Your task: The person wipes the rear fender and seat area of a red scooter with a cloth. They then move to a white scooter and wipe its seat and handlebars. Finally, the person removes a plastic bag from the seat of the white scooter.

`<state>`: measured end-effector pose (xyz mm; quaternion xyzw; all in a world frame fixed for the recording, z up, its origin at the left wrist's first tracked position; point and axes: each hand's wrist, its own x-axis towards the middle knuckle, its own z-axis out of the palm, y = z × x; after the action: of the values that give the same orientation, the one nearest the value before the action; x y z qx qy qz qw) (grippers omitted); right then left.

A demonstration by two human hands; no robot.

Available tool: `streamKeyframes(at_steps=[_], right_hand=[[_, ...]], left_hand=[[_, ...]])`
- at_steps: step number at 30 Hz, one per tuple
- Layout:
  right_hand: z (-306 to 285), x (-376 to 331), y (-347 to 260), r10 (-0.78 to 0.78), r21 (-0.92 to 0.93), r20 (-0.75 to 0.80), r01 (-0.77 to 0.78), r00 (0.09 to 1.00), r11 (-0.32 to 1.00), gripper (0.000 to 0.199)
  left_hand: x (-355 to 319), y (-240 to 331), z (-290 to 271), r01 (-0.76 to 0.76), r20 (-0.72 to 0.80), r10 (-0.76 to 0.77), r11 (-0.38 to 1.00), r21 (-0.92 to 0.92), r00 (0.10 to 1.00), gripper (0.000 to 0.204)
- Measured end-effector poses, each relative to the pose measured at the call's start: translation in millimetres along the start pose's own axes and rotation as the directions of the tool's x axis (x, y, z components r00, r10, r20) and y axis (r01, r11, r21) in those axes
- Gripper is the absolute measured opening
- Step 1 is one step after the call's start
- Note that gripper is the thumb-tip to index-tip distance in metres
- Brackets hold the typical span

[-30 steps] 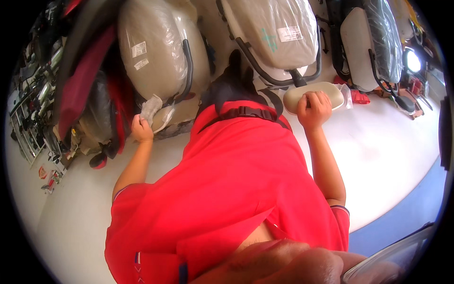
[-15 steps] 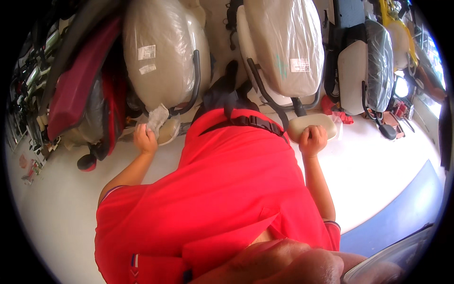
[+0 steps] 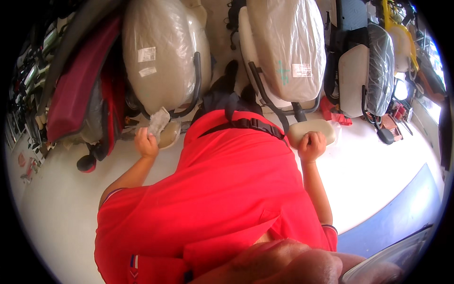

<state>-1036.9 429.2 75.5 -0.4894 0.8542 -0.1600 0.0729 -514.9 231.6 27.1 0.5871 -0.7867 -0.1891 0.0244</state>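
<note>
My left hand (image 3: 146, 143) is closed on a crumpled greyish-white rag (image 3: 159, 122). It is beside a beige rounded pad (image 3: 170, 136) at the lower end of the left plastic-wrapped seat (image 3: 161, 61). Most of that pad is behind the rag. My right hand (image 3: 312, 146) grips the near edge of a second beige pad (image 3: 318, 127), oblong and smooth, its fingers curled over it. A black stem above this pad leads to the right plastic-wrapped seat (image 3: 283, 52). What the right fingertips press on underneath is hidden.
Maroon upholstery (image 3: 85, 85) stands at the left, above a small black-and-red round part (image 3: 86, 163). At the right are another plastic-wrapped seat (image 3: 380, 71), a red cloth-like piece (image 3: 336, 112) and a black paddle-shaped part (image 3: 385, 136). A blue panel (image 3: 397, 208) lies on the pale floor.
The right hand has shifted slightly toward the near left edge of its pad. My left hand and the rag keep nearly the same place. The view has tilted a little.
</note>
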Motion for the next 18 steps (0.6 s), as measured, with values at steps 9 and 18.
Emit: streamKeyframes(at_steps=[9,18], right_hand=[[-3.5,2.2,-3.0,-0.047,0.029,-0.02,0.047,0.999,0.998,0.006],[3.1,-3.8,6.1,-0.036,0.012,-0.047,0.036,0.998,0.999,0.005]], left_hand=[[1.5,2.7,-2.9,0.02,0.024,-0.021,0.999,0.041,0.999,0.025],[3.7,12.6,-8.3,0.042,0.007,-0.042,0.998,0.047,0.999,0.027]])
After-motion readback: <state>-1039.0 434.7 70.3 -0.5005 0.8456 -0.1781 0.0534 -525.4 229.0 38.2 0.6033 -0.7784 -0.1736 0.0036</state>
